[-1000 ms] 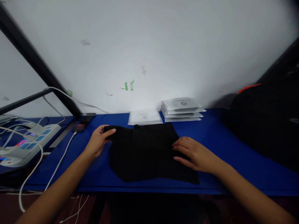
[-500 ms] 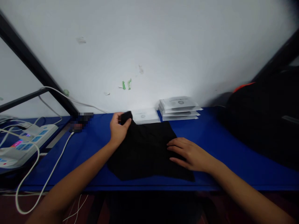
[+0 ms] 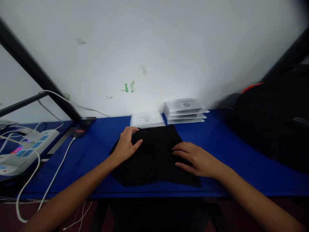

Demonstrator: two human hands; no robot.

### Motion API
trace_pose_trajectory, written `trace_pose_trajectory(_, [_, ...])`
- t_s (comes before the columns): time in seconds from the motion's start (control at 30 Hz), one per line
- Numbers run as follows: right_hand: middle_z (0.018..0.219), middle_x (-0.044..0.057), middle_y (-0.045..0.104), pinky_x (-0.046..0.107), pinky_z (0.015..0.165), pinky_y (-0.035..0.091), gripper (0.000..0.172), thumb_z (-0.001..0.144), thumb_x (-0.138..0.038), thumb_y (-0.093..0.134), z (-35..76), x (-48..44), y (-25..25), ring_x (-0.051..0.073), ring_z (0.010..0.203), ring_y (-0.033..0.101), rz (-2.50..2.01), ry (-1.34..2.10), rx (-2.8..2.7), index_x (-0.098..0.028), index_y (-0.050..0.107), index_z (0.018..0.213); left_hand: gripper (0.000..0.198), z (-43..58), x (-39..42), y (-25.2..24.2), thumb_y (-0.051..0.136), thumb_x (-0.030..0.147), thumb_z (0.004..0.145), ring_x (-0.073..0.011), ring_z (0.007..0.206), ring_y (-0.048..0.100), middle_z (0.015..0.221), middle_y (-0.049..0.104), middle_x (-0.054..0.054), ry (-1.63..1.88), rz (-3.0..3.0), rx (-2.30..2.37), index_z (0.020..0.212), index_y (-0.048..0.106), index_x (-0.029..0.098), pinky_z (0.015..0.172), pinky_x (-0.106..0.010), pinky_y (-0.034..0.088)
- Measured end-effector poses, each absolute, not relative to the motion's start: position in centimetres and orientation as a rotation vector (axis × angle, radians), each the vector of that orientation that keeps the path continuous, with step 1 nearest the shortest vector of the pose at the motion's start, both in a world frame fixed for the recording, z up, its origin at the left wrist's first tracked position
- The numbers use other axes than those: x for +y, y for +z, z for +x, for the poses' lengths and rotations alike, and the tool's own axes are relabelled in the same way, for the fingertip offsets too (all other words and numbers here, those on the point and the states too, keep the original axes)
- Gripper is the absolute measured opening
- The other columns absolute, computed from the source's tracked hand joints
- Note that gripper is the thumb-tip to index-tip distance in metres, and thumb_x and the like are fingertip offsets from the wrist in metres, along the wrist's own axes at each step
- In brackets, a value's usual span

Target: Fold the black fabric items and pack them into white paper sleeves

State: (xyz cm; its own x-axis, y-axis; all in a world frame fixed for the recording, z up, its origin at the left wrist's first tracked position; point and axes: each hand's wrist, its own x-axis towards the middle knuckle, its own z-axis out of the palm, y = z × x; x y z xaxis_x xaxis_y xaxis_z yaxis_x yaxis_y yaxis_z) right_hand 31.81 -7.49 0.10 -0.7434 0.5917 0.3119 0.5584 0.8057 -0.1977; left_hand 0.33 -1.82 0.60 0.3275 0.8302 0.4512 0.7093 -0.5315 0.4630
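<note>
A piece of black fabric (image 3: 154,158), possibly a small garment, lies spread on the blue table (image 3: 217,141) in front of me. At its upper left part, my left hand (image 3: 126,141) rests with thumb and fingers apart. Flat over the fabric's right edge lies my right hand (image 3: 189,159), its fingers stretched out toward the middle. Neither hand grips the cloth. Folds and seams barely show because the fabric is so dark.
Behind the fabric lies a flat white packet (image 3: 147,119), with a stack of white packets (image 3: 185,111) to its right. A large black bag-like object (image 3: 272,119) fills the right side. At left are a white power strip (image 3: 36,145), cables (image 3: 58,170) and a blurred-out dark object (image 3: 83,127).
My left hand has let go of the fabric's raised upper left corner, which has come down flat. That hand is slightly lower. My right hand has stayed in place.
</note>
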Motion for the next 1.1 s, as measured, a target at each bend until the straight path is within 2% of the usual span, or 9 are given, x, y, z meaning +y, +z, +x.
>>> trace_pose_trajectory(0.1, [0.114, 0.015, 0.063, 0.045, 0.091, 0.052, 0.028, 0.094, -0.034, 0.053, 31.8, -7.4, 0.0, 0.026, 0.106, 0.060, -0.872, 0.133, -2.637, -0.015, 0.062, 0.113, 0.061, -0.8, -1.3, -0.7, 0.072, 0.058, 0.071, -0.0363, 0.115, 0.047, 0.120, 0.050, -0.015, 0.885, 2.295, 1.784, 0.112, 0.055, 0.017, 0.097, -0.057, 0.041])
trace_pose_trajectory(0.2, [0.115, 0.014, 0.063, 0.045, 0.092, 0.052, 0.028, 0.094, -0.033, 0.053, 31.9, -7.4, -0.1, 0.026, 0.107, 0.060, -0.874, 0.120, -2.638, -0.015, 0.062, 0.113, 0.055, -1.2, -0.9, -1.6, 0.066, 0.069, 0.071, -0.0420, 0.115, 0.044, 0.119, 0.050, -0.017, 0.704, 2.289, 1.840, 0.087, 0.062, 0.017, 0.093, -0.065, 0.039])
trace_pose_trajectory(0.37, [0.120, 0.015, 0.061, 0.044, 0.095, 0.051, 0.029, 0.093, -0.031, 0.056, 32.0, -7.6, 0.0, 0.026, 0.113, 0.058, -0.844, 0.057, -2.540, -0.015, 0.059, 0.117, 0.038, -0.5, -0.7, -1.0, 0.068, 0.053, 0.075, -0.0411, 0.115, 0.042, 0.117, 0.054, -0.015, 0.796, 2.387, 1.734, 0.068, 0.056, 0.018, 0.093, -0.065, 0.038])
trace_pose_trajectory(0.47, [0.119, 0.015, 0.061, 0.043, 0.093, 0.052, 0.029, 0.092, -0.028, 0.057, 32.3, -7.6, 0.2, 0.025, 0.112, 0.058, -0.845, 0.044, -2.447, -0.017, 0.056, 0.119, 0.023, 0.2, -0.8, 0.3, 0.068, 0.032, 0.075, -0.0325, 0.110, 0.047, 0.113, 0.055, -0.011, 1.140, 2.331, 1.650, 0.074, 0.049, 0.020, 0.093, -0.056, 0.043])
trace_pose_trajectory(0.57, [0.116, 0.013, 0.062, 0.042, 0.090, 0.054, 0.028, 0.092, -0.027, 0.057, 32.5, -7.5, 0.2, 0.024, 0.110, 0.059, -0.859, 0.060, -2.405, -0.018, 0.056, 0.118, 0.019, 0.6, -1.3, 1.3, 0.060, 0.015, 0.075, -0.0257, 0.110, 0.051, 0.116, 0.054, -0.009, 1.346, 2.380, 1.332, 0.082, 0.043, 0.021, 0.094, -0.047, 0.045])
trace_pose_trajectory(0.7, [0.114, 0.012, 0.063, 0.040, 0.089, 0.054, 0.026, 0.093, -0.028, 0.057, 32.6, -7.4, 0.2, 0.024, 0.108, 0.060, -0.878, 0.101, -2.423, -0.019, 0.057, 0.117, 0.025, 1.2, -2.6, 1.6, 0.052, 0.004, 0.074, -0.0243, 0.119, 0.050, 0.126, 0.052, -0.011, 0.985, 2.655, 0.811, 0.091, 0.045, 0.021, 0.099, -0.042, 0.044])
trace_pose_trajectory(0.83, [0.113, 0.013, 0.063, 0.041, 0.089, 0.054, 0.024, 0.094, -0.030, 0.055, 32.5, -7.4, 0.1, 0.024, 0.106, 0.060, -0.904, 0.113, -2.458, -0.017, 0.058, 0.114, 0.026, 1.9, -3.7, 2.0, 0.059, 0.012, 0.077, -0.0270, 0.124, 0.049, 0.129, 0.054, -0.013, 0.530, 2.806, 0.651, 0.099, 0.050, 0.020, 0.105, -0.044, 0.041])
trace_pose_trajectory(0.93, [0.112, 0.012, 0.064, 0.041, 0.088, 0.055, 0.024, 0.095, -0.031, 0.054, 32.4, -7.5, 0.1, 0.024, 0.105, 0.060, -0.910, 0.144, -2.466, -0.018, 0.059, 0.114, 0.034, 2.4, -3.8, 2.3, 0.066, 0.024, 0.078, -0.0282, 0.124, 0.049, 0.128, 0.053, -0.014, 0.459, 2.833, 0.714, 0.108, 0.051, 0.019, 0.106, -0.044, 0.041])
trace_pose_trajectory(1.1, [0.113, 0.012, 0.064, 0.042, 0.090, 0.054, 0.024, 0.095, -0.030, 0.053, 32.1, -7.4, 0.5, 0.024, 0.106, 0.061, -0.892, 0.199, -2.468, -0.020, 0.058, 0.116, 0.039, 3.3, -3.2, 1.9, 0.066, 0.021, 0.078, -0.0299, 0.118, 0.053, 0.122, 0.057, -0.016, 0.367, 2.993, 0.849, 0.113, 0.051, 0.014, 0.099, -0.042, 0.048])
